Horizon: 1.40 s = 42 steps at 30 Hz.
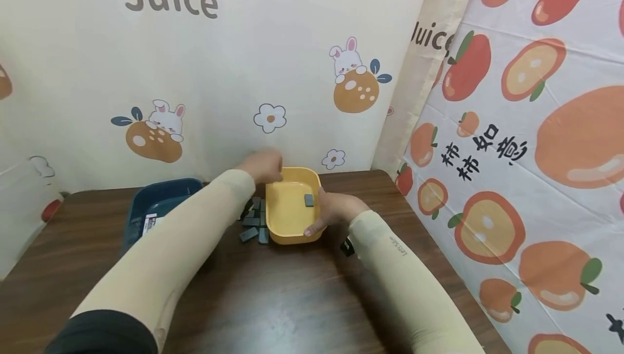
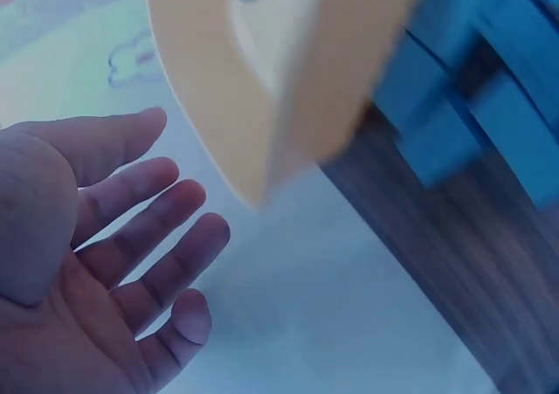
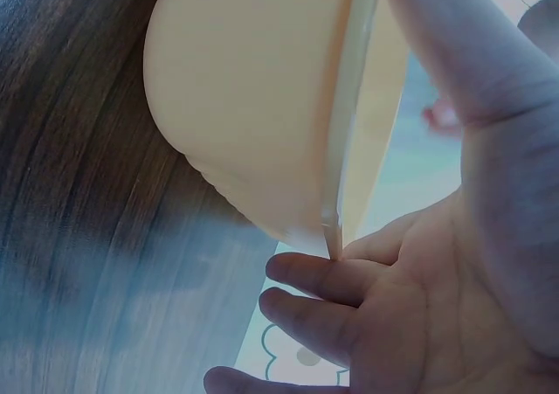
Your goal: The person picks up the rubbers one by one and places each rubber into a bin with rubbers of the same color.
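A yellow plastic tray (image 1: 292,229) lies on the table near the wall, with one small grey block (image 1: 309,200) inside. My right hand (image 1: 336,208) holds the tray at its right side, the thumb near the front corner. The right wrist view shows fingers by the rim of the tray (image 3: 253,88). By the tray's back left corner is my left hand (image 1: 263,165), blurred. The left wrist view shows that hand (image 2: 96,237) with loose, spread fingers and nothing in them. Several grey blocks (image 1: 251,221) lie left of the tray, looking blue in the left wrist view.
A dark blue bin (image 1: 168,187) with a white label stands at the left, partly hidden by my left forearm. The dark wooden table (image 1: 273,300) ends at a printed cloth wall (image 1: 234,72) behind. Another printed cloth (image 1: 468,197) hangs along the right side.
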Each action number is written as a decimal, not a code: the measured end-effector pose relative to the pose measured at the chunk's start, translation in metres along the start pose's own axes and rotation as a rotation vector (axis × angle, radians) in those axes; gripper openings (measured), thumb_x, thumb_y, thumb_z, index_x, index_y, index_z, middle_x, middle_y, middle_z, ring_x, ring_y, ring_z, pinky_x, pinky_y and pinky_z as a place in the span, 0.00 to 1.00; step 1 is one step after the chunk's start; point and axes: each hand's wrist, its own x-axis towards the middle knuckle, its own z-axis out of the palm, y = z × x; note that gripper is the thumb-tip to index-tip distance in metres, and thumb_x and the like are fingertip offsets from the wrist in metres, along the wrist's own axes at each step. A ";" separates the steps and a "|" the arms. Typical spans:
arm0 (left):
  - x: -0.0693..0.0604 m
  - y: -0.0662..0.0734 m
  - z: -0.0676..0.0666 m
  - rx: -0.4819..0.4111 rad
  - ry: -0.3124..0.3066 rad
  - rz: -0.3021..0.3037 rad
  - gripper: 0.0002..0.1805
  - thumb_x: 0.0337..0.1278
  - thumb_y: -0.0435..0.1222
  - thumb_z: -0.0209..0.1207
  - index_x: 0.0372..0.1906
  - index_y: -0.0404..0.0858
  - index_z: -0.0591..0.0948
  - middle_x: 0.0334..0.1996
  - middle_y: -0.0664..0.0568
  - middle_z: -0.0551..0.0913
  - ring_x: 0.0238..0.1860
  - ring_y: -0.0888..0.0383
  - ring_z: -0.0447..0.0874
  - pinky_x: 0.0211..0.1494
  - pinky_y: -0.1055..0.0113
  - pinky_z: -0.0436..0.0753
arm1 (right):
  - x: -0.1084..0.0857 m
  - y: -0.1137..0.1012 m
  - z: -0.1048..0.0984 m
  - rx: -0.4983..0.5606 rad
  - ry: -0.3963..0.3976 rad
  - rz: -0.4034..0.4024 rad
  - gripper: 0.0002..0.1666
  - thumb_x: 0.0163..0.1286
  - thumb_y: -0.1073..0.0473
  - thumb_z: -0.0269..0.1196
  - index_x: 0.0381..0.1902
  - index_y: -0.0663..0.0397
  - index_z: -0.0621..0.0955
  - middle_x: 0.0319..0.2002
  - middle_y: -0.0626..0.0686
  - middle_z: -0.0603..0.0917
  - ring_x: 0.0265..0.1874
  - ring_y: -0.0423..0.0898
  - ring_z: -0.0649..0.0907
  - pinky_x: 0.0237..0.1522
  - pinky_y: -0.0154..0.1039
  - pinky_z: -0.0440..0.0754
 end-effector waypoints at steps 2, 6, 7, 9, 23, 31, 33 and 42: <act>-0.007 -0.011 -0.004 0.008 0.021 -0.012 0.10 0.68 0.35 0.68 0.30 0.41 0.81 0.27 0.51 0.81 0.29 0.53 0.76 0.33 0.61 0.78 | 0.000 0.001 -0.001 0.000 0.003 0.026 0.88 0.47 0.32 0.93 0.90 0.59 0.54 0.83 0.63 0.73 0.79 0.57 0.75 0.88 0.59 0.69; -0.020 -0.027 -0.005 0.042 0.008 -0.026 0.15 0.67 0.31 0.65 0.23 0.43 0.76 0.21 0.53 0.73 0.25 0.53 0.70 0.30 0.61 0.73 | -0.002 0.006 -0.002 0.005 0.010 0.052 0.92 0.46 0.33 0.93 0.92 0.58 0.50 0.85 0.62 0.70 0.80 0.57 0.73 0.88 0.60 0.69; -0.023 -0.029 -0.004 0.059 -0.002 -0.030 0.15 0.66 0.31 0.66 0.24 0.43 0.77 0.21 0.54 0.74 0.25 0.53 0.71 0.30 0.61 0.73 | -0.002 0.007 -0.002 0.002 0.011 0.058 0.93 0.46 0.32 0.93 0.93 0.58 0.49 0.87 0.62 0.69 0.81 0.58 0.73 0.88 0.60 0.68; -0.029 -0.033 0.001 0.092 -0.021 -0.044 0.12 0.65 0.30 0.67 0.26 0.43 0.80 0.23 0.54 0.78 0.27 0.53 0.74 0.31 0.61 0.75 | -0.004 0.010 -0.003 -0.009 0.013 0.075 0.96 0.46 0.31 0.93 0.94 0.58 0.46 0.89 0.62 0.66 0.84 0.58 0.70 0.88 0.60 0.67; -0.036 -0.033 0.047 0.151 -0.231 -0.214 0.13 0.75 0.46 0.73 0.32 0.45 0.92 0.32 0.53 0.89 0.34 0.54 0.84 0.41 0.59 0.86 | 0.002 0.013 -0.004 0.005 -0.002 0.043 0.98 0.45 0.31 0.93 0.94 0.58 0.43 0.91 0.64 0.62 0.86 0.61 0.68 0.90 0.62 0.65; -0.038 -0.045 0.050 0.092 -0.212 -0.296 0.16 0.67 0.53 0.79 0.42 0.45 0.95 0.46 0.51 0.94 0.44 0.53 0.91 0.56 0.53 0.93 | 0.005 0.007 -0.002 0.009 -0.003 0.035 0.98 0.48 0.32 0.92 0.94 0.59 0.40 0.91 0.66 0.59 0.88 0.62 0.66 0.91 0.61 0.63; -0.038 -0.048 0.051 0.081 -0.204 -0.302 0.18 0.66 0.53 0.80 0.46 0.43 0.95 0.48 0.51 0.94 0.45 0.53 0.91 0.58 0.52 0.94 | 0.005 0.005 -0.001 0.016 -0.006 0.026 0.98 0.48 0.33 0.93 0.94 0.58 0.40 0.91 0.66 0.59 0.88 0.62 0.66 0.91 0.61 0.62; -0.040 -0.051 0.052 0.063 -0.205 -0.320 0.10 0.65 0.47 0.78 0.35 0.45 0.93 0.40 0.51 0.92 0.39 0.53 0.86 0.43 0.59 0.89 | 0.003 0.004 0.002 0.018 0.004 0.028 0.98 0.47 0.33 0.93 0.95 0.55 0.41 0.90 0.63 0.64 0.85 0.61 0.69 0.89 0.62 0.66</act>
